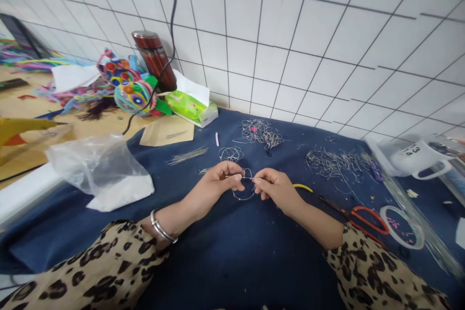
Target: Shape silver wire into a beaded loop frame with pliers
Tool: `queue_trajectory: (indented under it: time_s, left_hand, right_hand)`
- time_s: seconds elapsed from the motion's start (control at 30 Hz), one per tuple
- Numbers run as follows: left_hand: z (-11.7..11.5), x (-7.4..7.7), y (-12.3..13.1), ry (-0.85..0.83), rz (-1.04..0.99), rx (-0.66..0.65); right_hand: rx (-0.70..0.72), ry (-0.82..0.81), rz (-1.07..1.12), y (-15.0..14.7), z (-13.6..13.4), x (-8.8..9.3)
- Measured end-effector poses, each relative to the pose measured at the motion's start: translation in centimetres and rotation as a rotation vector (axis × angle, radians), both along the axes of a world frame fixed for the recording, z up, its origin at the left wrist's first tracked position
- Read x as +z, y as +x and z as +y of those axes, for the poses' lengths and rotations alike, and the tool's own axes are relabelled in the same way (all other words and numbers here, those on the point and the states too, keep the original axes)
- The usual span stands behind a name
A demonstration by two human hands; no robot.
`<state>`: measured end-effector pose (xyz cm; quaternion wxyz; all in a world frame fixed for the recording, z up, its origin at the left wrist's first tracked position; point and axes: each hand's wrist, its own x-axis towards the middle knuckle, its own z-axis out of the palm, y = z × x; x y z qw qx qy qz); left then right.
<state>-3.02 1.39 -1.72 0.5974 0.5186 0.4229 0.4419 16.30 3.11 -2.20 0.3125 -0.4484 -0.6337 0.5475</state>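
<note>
Between my two hands is a thin, looped silvery wire (244, 198) with small beads along it. My left hand (225, 179) pinches the wire between thumb and forefinger. My right hand (271, 185) pinches it from the other side, close to the left fingertips. Part of the wire is hidden behind my fingers. Just beyond the left hand lies a coil of wire (231, 154). A bundle of straight thin wires (188, 155) rests to its left. The yellow handle (303, 187) of a tool shows behind my right wrist.
Tangled wire (336, 163) lies at right and another wire heap (259, 133) near the wall. Orange-handled scissors (368, 220) and a shallow white dish (417, 242) with pink beads flank my right forearm. A plastic bag (101, 162), tissue pack (191, 106) and flask (154, 58) stand left.
</note>
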Motion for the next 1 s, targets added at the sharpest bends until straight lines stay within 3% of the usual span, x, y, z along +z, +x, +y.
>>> queue_trajectory:
  time_s: [0.23, 0.4, 0.57, 0.67, 0.8, 1.0]
  left_hand:
    - [0.0, 0.1, -0.1, -0.124, -0.097, -0.031]
    - [0.1, 0.0, -0.1, -0.082, -0.099, -0.005]
    - [0.3, 0.1, -0.4, 0.003, -0.071, 0.074]
    - [0.4, 0.3, -0.5, 0.015, -0.036, 0.074]
    - [0.3, 0.5, -0.4, 0.004, 0.076, -0.035]
    - [-0.2, 0.5, 0.0, 0.046, 0.191, -0.160]
  right_hand:
    - [-0.149, -0.088, 0.172, -0.2, -0.1, -0.6]
    - [-0.157, -0.138, 0.302, -0.1, -0.3, -0.6]
    - [0.009, -0.038, 0.087, -0.1, -0.8, -0.3]
    - [0.008, 0.037, 0.025, -0.1, -0.9, -0.1]
    - [-0.099, 0.163, 0.035, -0.1, -1.0, 0.4]
    - [0.069, 0.205, -0.174, -0.4, -1.1, 0.6]
